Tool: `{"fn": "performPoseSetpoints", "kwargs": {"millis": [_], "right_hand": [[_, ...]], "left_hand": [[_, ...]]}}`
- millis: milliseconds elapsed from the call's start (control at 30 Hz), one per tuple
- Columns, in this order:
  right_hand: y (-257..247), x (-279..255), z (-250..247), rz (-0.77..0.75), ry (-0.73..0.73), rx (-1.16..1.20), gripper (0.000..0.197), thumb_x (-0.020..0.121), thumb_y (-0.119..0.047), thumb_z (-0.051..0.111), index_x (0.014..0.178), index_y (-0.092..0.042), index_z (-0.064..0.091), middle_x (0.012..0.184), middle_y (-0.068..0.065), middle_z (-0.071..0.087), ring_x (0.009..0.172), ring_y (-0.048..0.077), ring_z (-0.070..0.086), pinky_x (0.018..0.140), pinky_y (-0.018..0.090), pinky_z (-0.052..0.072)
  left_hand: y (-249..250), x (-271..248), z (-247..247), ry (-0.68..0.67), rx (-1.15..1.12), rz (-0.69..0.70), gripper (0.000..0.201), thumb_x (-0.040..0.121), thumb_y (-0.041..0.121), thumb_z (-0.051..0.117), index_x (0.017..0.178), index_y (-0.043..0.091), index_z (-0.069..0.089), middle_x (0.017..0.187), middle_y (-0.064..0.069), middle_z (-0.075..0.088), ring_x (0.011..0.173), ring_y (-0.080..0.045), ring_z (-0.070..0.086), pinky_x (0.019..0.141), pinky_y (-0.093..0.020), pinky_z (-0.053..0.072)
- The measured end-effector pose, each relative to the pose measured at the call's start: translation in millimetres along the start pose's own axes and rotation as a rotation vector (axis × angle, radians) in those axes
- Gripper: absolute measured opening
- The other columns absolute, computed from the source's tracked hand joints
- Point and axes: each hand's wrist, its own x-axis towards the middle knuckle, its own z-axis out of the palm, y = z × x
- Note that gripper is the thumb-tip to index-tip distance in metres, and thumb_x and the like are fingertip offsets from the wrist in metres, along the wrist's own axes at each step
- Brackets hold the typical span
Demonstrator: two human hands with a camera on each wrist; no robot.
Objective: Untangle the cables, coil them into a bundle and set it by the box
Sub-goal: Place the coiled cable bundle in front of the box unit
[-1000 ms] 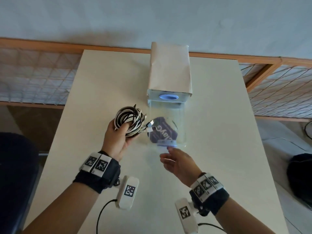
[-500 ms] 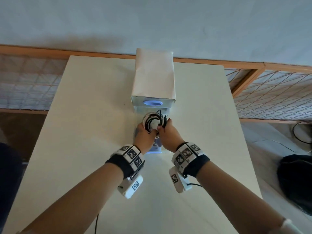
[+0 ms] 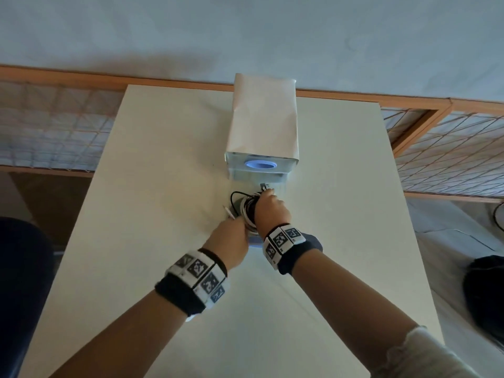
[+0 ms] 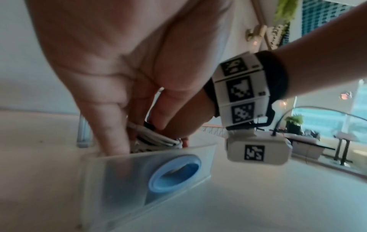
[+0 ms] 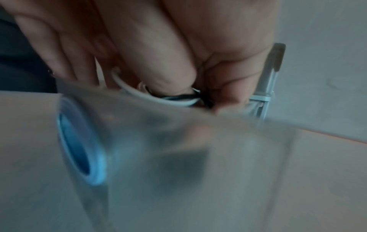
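The coiled bundle of black and white cables (image 3: 245, 209) lies low inside a clear plastic drawer (image 4: 119, 180) pulled out in front of the paper-wrapped box (image 3: 261, 126). My left hand (image 3: 240, 221) pinches the bundle's near side; its fingers (image 4: 111, 133) reach down behind the drawer's front wall. My right hand (image 3: 266, 199) grips the far side, with a finger (image 5: 168, 78) curled round the white and black strands (image 5: 170, 100). A white plug end (image 3: 227, 211) sticks out to the left. Both hands hide much of the coil.
The drawer's blue ring handle (image 4: 174, 171) faces me, and a matching blue ring (image 3: 260, 165) marks the box front. The cream table (image 3: 163, 186) spreads to both sides. A wooden-framed mesh railing (image 3: 450, 148) runs behind and to the right.
One second ago my left hand alone held the bundle up, left of the drawer, with my right hand open. Both hands now hold it down inside the drawer by the box.
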Motion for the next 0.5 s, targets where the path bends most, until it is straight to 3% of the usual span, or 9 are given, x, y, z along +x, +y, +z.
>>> {"fn": "performPoseSetpoints", "kwargs": {"millis": [33, 100, 167, 300, 400, 500], "right_hand": [[-2.6, 2.1, 4.3, -0.012, -0.008, -0.041, 0.044, 0.098, -0.007, 0.025, 0.133, 0.018, 0.017, 0.129, 0.029, 0.047, 0.113, 0.038, 0.055, 0.092, 0.039, 0.046], [-5.5, 4.1, 3.7, -0.009, -0.023, -0.088, 0.044, 0.098, -0.008, 0.025, 0.132, 0.019, 0.018, 0.129, 0.031, 0.046, 0.111, 0.039, 0.055, 0.091, 0.039, 0.046], [-4.5, 4.3, 1.5, -0.012, -0.04, -0.083, 0.043, 0.097, -0.009, 0.029, 0.131, 0.018, 0.021, 0.128, 0.03, 0.047, 0.111, 0.039, 0.055, 0.091, 0.039, 0.047], [7.3, -2.1, 4.1, -0.169, -0.075, -0.103, 0.055, 0.093, -0.026, 0.039, 0.136, 0.005, 0.025, 0.131, 0.027, 0.042, 0.114, 0.041, 0.05, 0.094, 0.042, 0.042], [16.8, -11.0, 0.9, -0.365, -0.108, -0.218, 0.054, 0.094, -0.023, 0.03, 0.144, -0.008, 0.015, 0.144, 0.034, 0.022, 0.116, 0.045, 0.045, 0.101, 0.049, 0.034], [18.8, -24.4, -4.2, -0.358, -0.103, -0.261, 0.061, 0.094, -0.025, 0.028, 0.145, -0.004, 0.002, 0.151, 0.032, 0.008, 0.134, 0.045, 0.024, 0.113, 0.05, 0.022]], "left_hand": [[-3.9, -6.5, 0.9, 0.07, -0.035, 0.016, 0.035, 0.093, 0.013, 0.038, 0.127, 0.01, 0.044, 0.105, -0.015, 0.065, 0.096, -0.033, 0.061, 0.079, -0.039, 0.049], [-3.9, -13.6, 4.3, 0.173, -0.083, 0.02, 0.058, 0.094, 0.017, 0.041, 0.146, 0.014, 0.016, 0.102, -0.008, 0.065, 0.092, -0.027, 0.063, 0.075, -0.034, 0.049], [0.7, -11.8, 7.5, 0.169, -0.121, -0.005, 0.066, 0.095, 0.022, 0.04, 0.148, 0.007, 0.001, 0.109, -0.009, 0.063, 0.093, -0.027, 0.063, 0.072, -0.029, 0.044], [3.6, 16.4, 12.5, 0.064, 0.022, -0.029, 0.059, 0.094, 0.009, 0.038, 0.145, -0.001, 0.01, 0.139, -0.022, 0.042, 0.114, -0.035, 0.054, 0.086, -0.037, 0.044], [4.4, 33.5, 15.2, 0.048, 0.255, 0.02, 0.05, 0.094, 0.002, 0.033, 0.14, -0.007, 0.018, 0.143, -0.025, 0.033, 0.125, -0.034, 0.045, 0.098, -0.035, 0.039], [4.0, 48.7, 19.0, 0.034, 0.362, 0.039, 0.049, 0.096, 0.004, 0.029, 0.139, -0.011, 0.015, 0.144, -0.029, 0.029, 0.133, -0.036, 0.034, 0.107, -0.035, 0.031]]}}
